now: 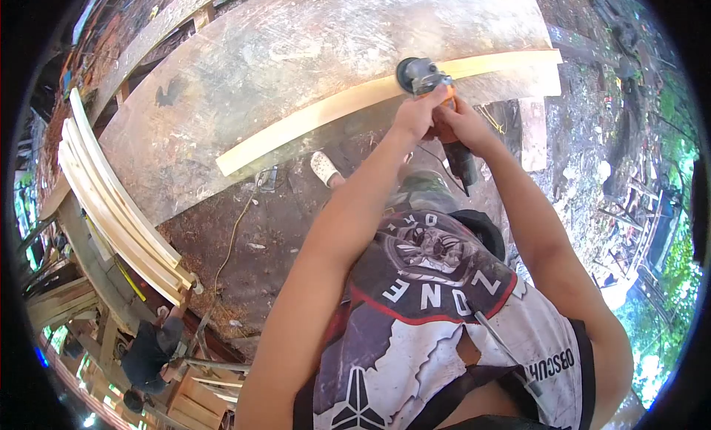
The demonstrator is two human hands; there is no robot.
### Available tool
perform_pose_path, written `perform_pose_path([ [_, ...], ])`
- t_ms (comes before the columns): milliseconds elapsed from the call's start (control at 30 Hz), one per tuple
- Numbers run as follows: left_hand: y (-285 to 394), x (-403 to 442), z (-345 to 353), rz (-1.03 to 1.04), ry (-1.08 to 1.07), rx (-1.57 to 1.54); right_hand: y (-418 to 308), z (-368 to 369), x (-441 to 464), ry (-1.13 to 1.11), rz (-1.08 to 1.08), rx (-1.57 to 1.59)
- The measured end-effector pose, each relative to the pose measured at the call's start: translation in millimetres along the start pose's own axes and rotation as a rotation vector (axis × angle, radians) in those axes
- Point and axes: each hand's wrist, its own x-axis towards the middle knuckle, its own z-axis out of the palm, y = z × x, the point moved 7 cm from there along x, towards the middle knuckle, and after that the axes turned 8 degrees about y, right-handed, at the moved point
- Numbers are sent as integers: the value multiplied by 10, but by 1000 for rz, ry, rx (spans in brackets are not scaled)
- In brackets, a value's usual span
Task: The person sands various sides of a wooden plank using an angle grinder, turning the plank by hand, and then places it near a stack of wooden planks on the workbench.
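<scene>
An angle grinder (461, 162) with an orange and black body is held in both of my hands. Its round dark disc (404, 74) rests on or just over a long pale wooden board (311, 126); I cannot tell whether it touches. My left hand (416, 114) is wrapped round the front part near the grinder's head. Farther back, my right hand (468, 126) grips the body, its fingers partly hidden. The board lies along the near edge of a large worn work table (296, 45).
Several pale boards (118, 208) are stacked at the left on a wooden support. Below them, another person in a dark shirt (148, 356) is at the stack's end. A cord (233, 237) runs across the dirt floor by my foot (324, 168). Greenery shows at right.
</scene>
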Motion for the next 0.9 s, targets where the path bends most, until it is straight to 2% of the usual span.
perform_pose_path([
  [67, 92, -19, 154, 67, 54, 20, 95, -144, -16, 97, 103, 11],
  [100, 105, -8, 179, 156, 90, 35, -124, -27, -209, 61, 101, 160],
  [200, 63, -185, -11, 158, 185, 132, 92, 25, -197, 79, 128, 84],
  [267, -67, -250, -285, 202, 189, 74, 177, 291, -159, 60, 111, 9],
  [333, -114, -494, -512, 201, 117, -217, -85, 658, -257, 108, -176, -332],
  [367, -112, -652, -693, 202, 134, -250, -291, 878, -379, 153, -322, -482],
  [400, -124, -780, -879, 206, 144, -252, -381, 1104, -413, 144, -327, -479],
  [500, -311, -1043, -1517, 172, 269, -430, -508, 1777, -519, 21, -280, -571],
  [567, -387, -1234, -1913, 153, 284, -451, -685, 2296, -632, -117, -398, -571],
  [633, -397, -1441, -2205, 135, 285, -472, -682, 2694, -658, -132, -482, -611],
  [667, -375, -1566, -2375, 173, 367, -496, -697, 2894, -672, -148, -563, -646],
  [733, -411, -1732, -2829, 222, 451, -549, -765, 3301, -685, -270, -468, -634],
  [800, -323, -1906, -3177, 270, 471, -547, -897, 3738, -756, -263, -435, -750],
  [833, -275, -2032, -3205, 185, 460, -585, -1033, 3883, -816, -317, -507, -715],
  [867, -224, -2067, -3259, 219, 462, -550, -1151, 3957, -869, -360, -574, -683],
  [900, -259, -2035, -3332, 182, 447, -539, -1137, 3974, -832, -377, -479, -659],
])
